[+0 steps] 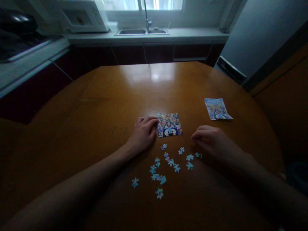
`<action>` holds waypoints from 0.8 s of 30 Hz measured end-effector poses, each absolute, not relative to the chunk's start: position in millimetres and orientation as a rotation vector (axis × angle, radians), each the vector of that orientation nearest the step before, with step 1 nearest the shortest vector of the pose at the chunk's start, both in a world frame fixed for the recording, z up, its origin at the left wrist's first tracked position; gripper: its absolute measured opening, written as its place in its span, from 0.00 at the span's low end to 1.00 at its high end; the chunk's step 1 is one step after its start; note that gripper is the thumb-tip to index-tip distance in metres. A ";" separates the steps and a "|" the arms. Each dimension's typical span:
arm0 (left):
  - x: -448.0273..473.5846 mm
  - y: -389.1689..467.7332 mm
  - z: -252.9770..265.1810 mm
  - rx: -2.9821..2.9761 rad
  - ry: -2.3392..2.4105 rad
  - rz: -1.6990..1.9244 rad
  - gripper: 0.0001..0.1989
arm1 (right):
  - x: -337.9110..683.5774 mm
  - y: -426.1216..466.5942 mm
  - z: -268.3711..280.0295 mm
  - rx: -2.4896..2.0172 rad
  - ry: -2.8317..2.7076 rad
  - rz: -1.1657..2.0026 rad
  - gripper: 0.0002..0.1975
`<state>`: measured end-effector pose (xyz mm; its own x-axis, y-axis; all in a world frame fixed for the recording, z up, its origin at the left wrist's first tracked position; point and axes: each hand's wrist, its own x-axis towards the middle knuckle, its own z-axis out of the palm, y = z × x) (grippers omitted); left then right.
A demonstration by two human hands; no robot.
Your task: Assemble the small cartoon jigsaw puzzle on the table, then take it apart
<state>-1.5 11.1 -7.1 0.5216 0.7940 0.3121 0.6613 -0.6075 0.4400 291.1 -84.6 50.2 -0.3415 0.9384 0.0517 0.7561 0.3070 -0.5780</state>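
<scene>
A partly assembled jigsaw puzzle (169,125) lies flat on the table, showing a blue cartoon dog's face below many small figures. Its top edge is uneven. My left hand (145,131) rests at the puzzle's left side, fingers loosely bent and tips touching its edge. To the right of the puzzle, my right hand (211,139) hovers low with thumb and fingertips together in a pinch; whatever is between them, if anything, is hidden. Several loose puzzle pieces (171,162) are scattered nearer to me, one piece (198,155) close below my right hand.
A creased picture sheet (218,109) with a similar design lies at the right on the wooden table (108,99). Beyond the table are a counter with a sink (144,31), a white microwave (83,16), and a grey fridge (262,35) at the right.
</scene>
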 end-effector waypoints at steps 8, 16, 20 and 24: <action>-1.8 10.3 -6.3 2.499 1.219 0.720 0.15 | 289.5 -82.9 36.2 -1.410 -2.112 0.702 0.07; -2.0 10.6 -8.9 2.504 1.232 0.707 0.16 | 292.6 -76.7 29.0 -1.486 -2.093 0.640 0.07; -1.7 11.7 -10.6 2.506 1.238 0.704 0.15 | 293.5 -73.2 26.4 -1.521 -2.063 0.643 0.06; -1.4 11.9 -11.6 2.510 1.234 0.709 0.15 | 292.7 -71.8 24.3 -1.534 -2.050 0.644 0.05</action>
<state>-1.4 11.9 -11.6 0.5212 0.7943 0.3122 0.6699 -0.6074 0.4270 292.7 -71.8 24.3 -0.2430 0.9641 0.1074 0.7296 0.2546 -0.6347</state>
